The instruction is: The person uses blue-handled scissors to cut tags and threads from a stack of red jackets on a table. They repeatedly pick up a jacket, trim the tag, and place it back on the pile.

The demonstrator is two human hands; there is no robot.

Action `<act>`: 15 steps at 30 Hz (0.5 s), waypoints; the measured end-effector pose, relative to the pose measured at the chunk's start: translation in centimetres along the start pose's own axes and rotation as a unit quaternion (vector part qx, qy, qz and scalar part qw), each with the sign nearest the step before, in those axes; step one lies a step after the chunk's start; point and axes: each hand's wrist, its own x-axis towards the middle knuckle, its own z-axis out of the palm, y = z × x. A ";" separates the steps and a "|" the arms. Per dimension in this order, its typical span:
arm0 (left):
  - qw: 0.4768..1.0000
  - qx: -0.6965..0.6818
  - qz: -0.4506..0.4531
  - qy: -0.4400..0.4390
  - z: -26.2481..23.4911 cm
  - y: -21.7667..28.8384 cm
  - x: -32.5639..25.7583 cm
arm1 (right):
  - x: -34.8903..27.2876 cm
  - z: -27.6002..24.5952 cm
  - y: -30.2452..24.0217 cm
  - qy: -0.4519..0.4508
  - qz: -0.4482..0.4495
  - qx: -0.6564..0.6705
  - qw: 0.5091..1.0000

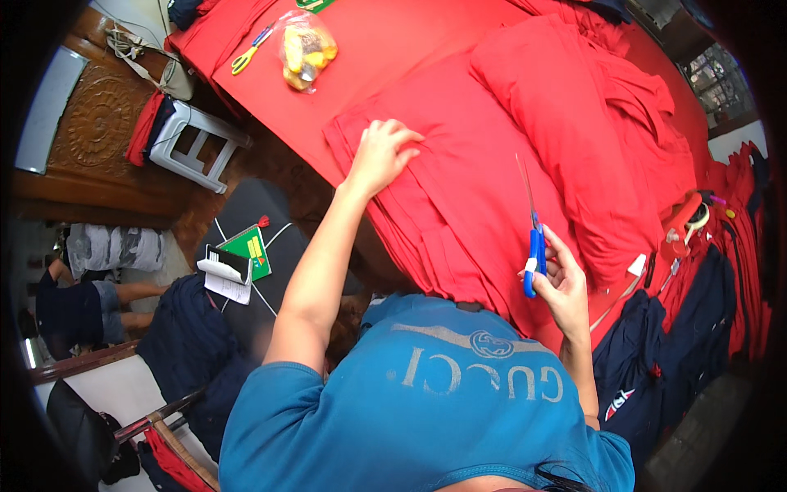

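My right hand [566,287] grips scissors [536,246] by their blue handles, the thin blades pointing away from me over the red cloth. My left hand [382,156] rests at the left part of a folded red cloth [459,164], its fingers loosely bent and the thumb apart from them. That cloth lies in layers on the table, and its near edge hangs down toward my body. To its right is a thick heap of red fabric [566,123].
Yellow-handled scissors [243,61] and a clear bag of yellow items [307,53] lie at the far left of the red-covered table [352,49]. Beside it stand a white stool [197,139] and a dark seat bearing a green notebook [248,248]. Navy garments [648,353] hang at right.
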 end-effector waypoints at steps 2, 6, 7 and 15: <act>0.999 0.012 -0.042 -0.025 -0.6 -1.3 -0.5 | -2.2 -0.5 -0.2 0.007 0.015 -0.066 0.998; 0.995 0.020 -0.097 -0.002 -5.3 -1.7 -4.4 | -6.5 -2.5 0.3 0.005 0.023 -0.215 0.976; 0.989 0.044 -0.141 -0.027 -7.0 -2.1 -6.5 | -7.4 -2.9 0.1 -0.016 0.018 -0.265 0.964; 0.891 -0.111 -0.396 -0.190 -8.8 0.6 -20.1 | -10.1 -2.7 8.4 -0.067 -0.203 -0.430 0.877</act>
